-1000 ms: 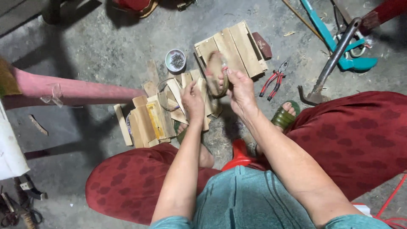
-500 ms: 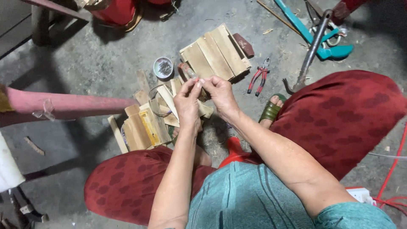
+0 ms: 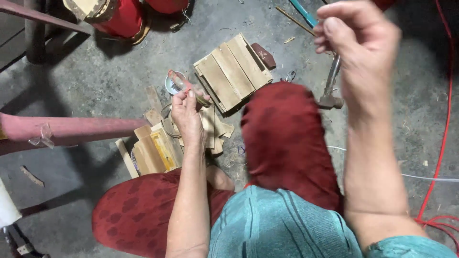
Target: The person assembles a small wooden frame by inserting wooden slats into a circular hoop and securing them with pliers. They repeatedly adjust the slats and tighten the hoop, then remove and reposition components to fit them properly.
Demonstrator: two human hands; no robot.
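Lying on the concrete floor (image 3: 95, 86), a slatted wooden panel (image 3: 233, 71) sits beyond loose wood pieces (image 3: 158, 148), above which the left hand (image 3: 187, 117) pinches a blurred thin strip (image 3: 189, 88), the right hand (image 3: 358, 43) raised, fingers curled, contents indiscernible.

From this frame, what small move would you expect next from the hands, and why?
Probably the raised right hand comes back down to the left hand. The left pinches a small blurred piece above the wooden pieces, while the right is pinched shut far above.
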